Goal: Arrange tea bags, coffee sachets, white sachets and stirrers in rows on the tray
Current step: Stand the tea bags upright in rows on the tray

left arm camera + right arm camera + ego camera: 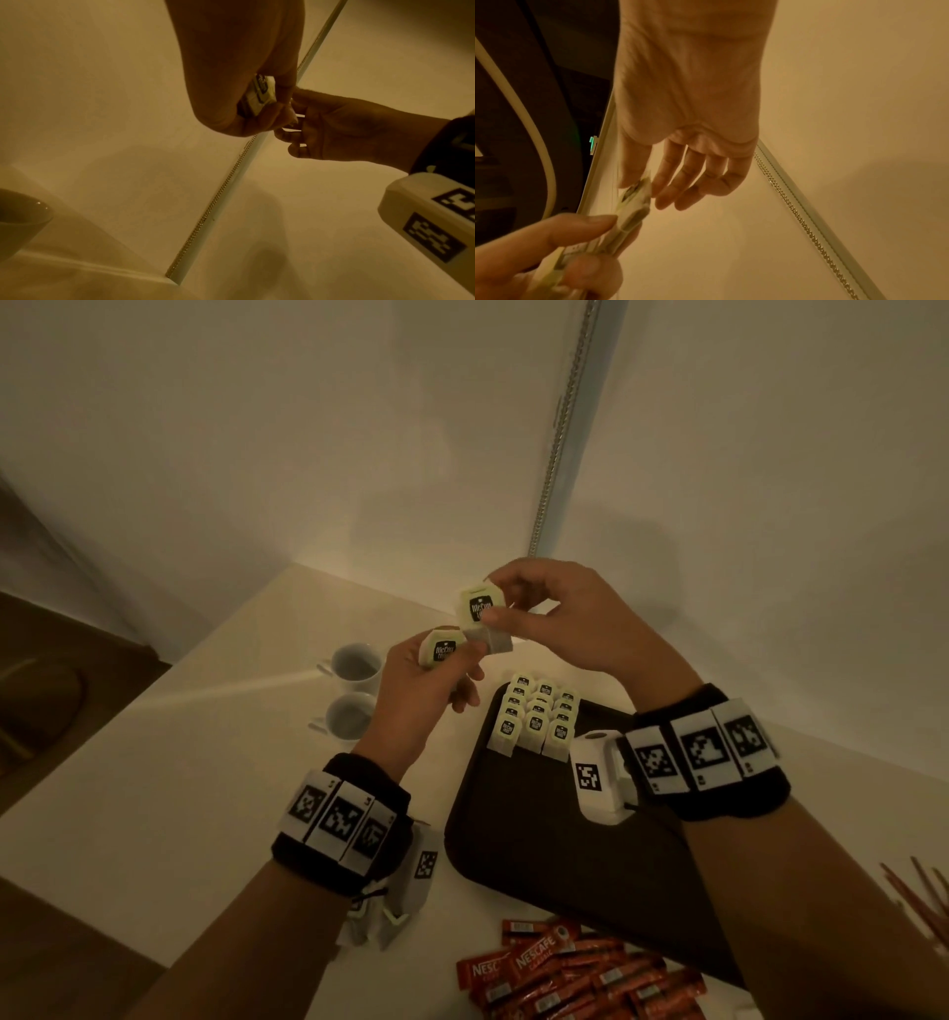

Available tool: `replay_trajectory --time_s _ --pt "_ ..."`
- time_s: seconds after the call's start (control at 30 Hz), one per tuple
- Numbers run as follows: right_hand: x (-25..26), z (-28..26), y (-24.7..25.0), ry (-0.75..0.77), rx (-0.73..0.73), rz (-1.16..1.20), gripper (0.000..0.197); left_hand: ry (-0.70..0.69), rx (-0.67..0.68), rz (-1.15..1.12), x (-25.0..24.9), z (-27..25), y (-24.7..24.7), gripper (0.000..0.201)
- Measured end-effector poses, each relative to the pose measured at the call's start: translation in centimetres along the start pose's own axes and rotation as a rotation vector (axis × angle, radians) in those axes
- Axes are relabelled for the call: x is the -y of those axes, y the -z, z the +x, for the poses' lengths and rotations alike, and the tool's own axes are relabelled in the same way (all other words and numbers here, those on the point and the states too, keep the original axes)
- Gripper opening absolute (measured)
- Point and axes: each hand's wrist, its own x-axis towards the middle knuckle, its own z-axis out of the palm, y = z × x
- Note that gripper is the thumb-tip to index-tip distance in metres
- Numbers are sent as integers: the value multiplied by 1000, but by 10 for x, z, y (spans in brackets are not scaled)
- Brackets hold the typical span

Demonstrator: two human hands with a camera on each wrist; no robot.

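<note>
Both hands are raised above the table's far corner. My right hand [518,613] pinches one pale green tea bag [478,604] by its tag, lifted clear of the rest. My left hand [436,675] grips a small stack of tea bags [442,648]; the same stack [259,95] shows edge-on in the left wrist view. In the right wrist view the pinched tea bag [635,192] is blurred between thumb and forefinger. The dark tray [544,824] lies below, with tea bags in rows [536,719] at its far end.
Two white cups [354,690] stand left of the tray. Red coffee sachets [575,973] lie in a heap at the table's near edge. Brown stirrers [919,901] lie at the far right. A wall corner with a bead chain [560,428] rises behind the table.
</note>
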Motion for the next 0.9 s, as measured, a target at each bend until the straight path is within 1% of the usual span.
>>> replay_trajectory --time_s 0.03,0.13,0.17,0.23,0.33,0.43,0.5,0.6,0.7,0.8,0.9 --pt "0 1 1 4 -14 20 9 -9 -2 14 -1 0 0 15" --pt "2 1 4 -32 -30 108 7 -21 -15 -4 -3 1 -3 13" --pt "3 1 5 -40 -18 137 7 -23 -23 -15 -3 1 -4 16" --pt "5 -1 6 -35 -1 154 14 -15 -41 -51 -2 1 -6 17" --pt "6 -2 7 -3 -14 130 16 -24 -50 -78 0 1 -8 11" --pt "5 -2 7 62 -68 59 4 -40 -67 -62 3 2 -10 16" --pt "4 -1 9 76 -104 43 4 -31 -96 -84 4 3 -9 17" --pt "0 -1 11 25 -122 125 6 -29 -119 -127 5 4 -8 13" --pt "-2 -2 9 -5 -132 153 10 -24 -89 -122 5 4 -10 12" --pt "-8 -5 8 -47 -173 183 8 37 -61 -133 9 4 -9 7" --pt "-28 -15 9 -125 -154 180 7 152 -73 -253 16 4 -2 11"
